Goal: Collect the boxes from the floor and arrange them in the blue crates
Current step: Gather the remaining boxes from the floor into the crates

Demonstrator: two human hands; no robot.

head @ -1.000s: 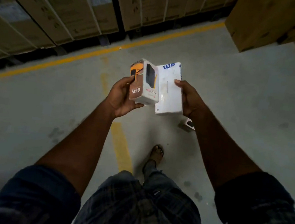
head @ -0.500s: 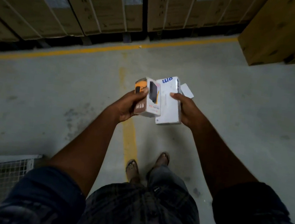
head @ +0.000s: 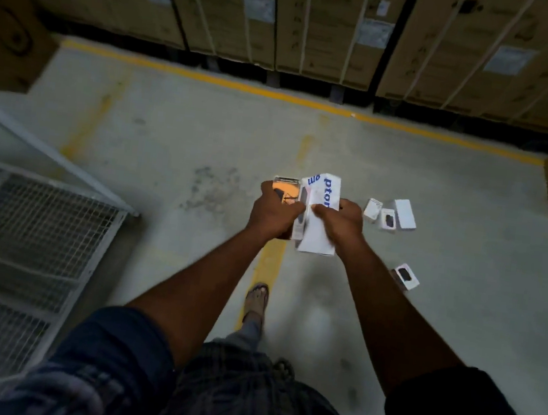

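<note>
At the left edge of the frame a white wire-mesh cage (head: pixel 38 230) is standing on the concrete floor (head: pixel 169 146). In the centre the person's left hand (head: pixel 273 214) is gripping an orange-topped box (head: pixel 285 188), fingers curled round it. Pressed against that box on its right, a white box with blue lettering (head: pixel 320 226) is sitting in the right hand (head: pixel 341 220), whose fingers and thumb are curling round its edge. Both boxes are being held off the floor, between the two hands, over a yellow floor stripe (head: pixel 267 265). Just right of the right hand, three small white boxes (head: pixel 405 213) are lying together on the floor. A fourth small box (head: pixel 405 276) is lying apart, lower in the frame, beside the right forearm. Stacked brown cartons (head: pixel 322 23) are lining the top of the frame.
</note>
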